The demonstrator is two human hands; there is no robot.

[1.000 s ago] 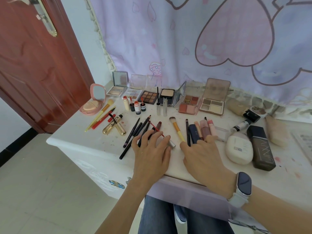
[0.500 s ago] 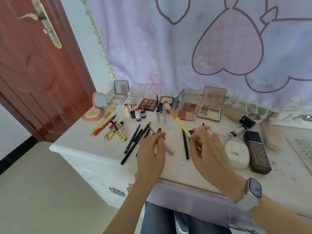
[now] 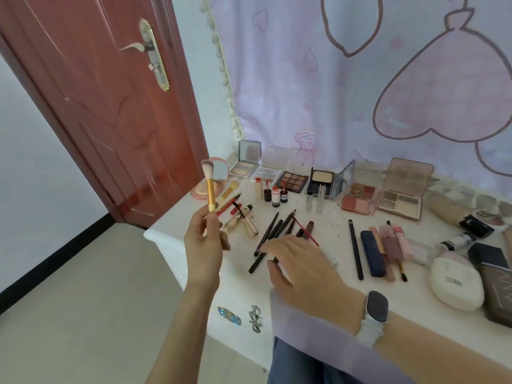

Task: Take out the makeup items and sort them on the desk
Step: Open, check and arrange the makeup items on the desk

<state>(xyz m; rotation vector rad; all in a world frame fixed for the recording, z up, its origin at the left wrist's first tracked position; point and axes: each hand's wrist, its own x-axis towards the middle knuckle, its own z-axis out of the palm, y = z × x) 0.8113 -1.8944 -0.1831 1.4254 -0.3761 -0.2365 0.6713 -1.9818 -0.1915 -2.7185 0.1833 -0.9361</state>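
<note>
My left hand pinches a yellow-handled makeup brush by its lower end and holds it upright above the desk's left corner, bristles up. My right hand, with a watch on the wrist, lies flat with spread fingers over a bunch of black pencils on the white desk. Open eyeshadow and powder palettes stand in a row at the back. Lip tubes and a navy case lie side by side to the right of my hand.
A pink round compact, more brushes and a gold tube sit at the desk's left end. A white cushion case and a dark box lie at the right. A red door stands left, a curtain behind.
The yellow brush has passed from my right hand to my left, which raised it to the left. My right hand has come down onto the black pencils. My view has swung left.
</note>
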